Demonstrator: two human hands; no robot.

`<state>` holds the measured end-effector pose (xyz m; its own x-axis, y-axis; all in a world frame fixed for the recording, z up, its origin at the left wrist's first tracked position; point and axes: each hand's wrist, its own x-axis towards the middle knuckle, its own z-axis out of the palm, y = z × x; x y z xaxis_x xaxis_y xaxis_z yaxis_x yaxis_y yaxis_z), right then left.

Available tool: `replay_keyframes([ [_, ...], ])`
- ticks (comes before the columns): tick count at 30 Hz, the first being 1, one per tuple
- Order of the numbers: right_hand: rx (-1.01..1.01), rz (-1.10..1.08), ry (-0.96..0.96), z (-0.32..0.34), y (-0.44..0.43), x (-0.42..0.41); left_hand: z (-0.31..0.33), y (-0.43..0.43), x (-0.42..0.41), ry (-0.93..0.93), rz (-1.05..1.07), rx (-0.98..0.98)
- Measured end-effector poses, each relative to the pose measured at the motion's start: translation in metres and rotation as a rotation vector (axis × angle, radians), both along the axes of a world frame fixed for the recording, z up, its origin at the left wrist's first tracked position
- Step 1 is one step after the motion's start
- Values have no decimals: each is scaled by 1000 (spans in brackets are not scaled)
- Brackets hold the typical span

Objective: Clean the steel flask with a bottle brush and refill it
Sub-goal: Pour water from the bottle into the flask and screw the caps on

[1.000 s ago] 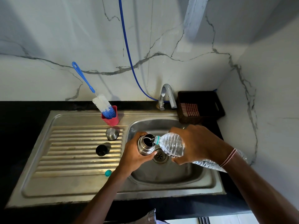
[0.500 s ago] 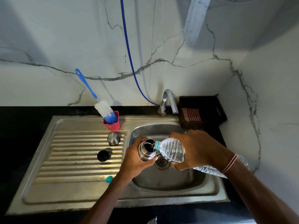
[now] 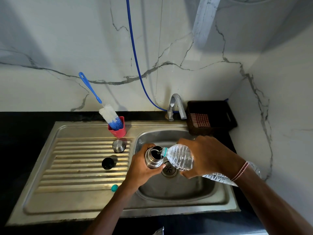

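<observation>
steel flask (image 3: 153,158) gripped upright in the left hand (image 3: 141,168) over the sink (image 3: 169,199), right hand (image 3: 209,156) clasping a tilted plastic bottle (image 3: 180,158), its mouth at the flask's rim

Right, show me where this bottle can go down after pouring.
Bare: drainboard ridges left of the black cap and steel lid; the flat front strip left of the teal cap. Crowded: the basin, where the left hand grips the flask and the right hand the bottle; also around the pink cup.
</observation>
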<state>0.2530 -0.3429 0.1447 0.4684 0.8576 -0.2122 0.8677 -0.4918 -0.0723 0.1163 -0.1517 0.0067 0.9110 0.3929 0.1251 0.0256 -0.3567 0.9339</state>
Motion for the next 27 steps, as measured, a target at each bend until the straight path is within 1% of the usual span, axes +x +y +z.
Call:
replay_keyframes([
  [27, -26, 16, -43, 5, -3, 3, -3, 2, -1, 21, -3, 7],
])
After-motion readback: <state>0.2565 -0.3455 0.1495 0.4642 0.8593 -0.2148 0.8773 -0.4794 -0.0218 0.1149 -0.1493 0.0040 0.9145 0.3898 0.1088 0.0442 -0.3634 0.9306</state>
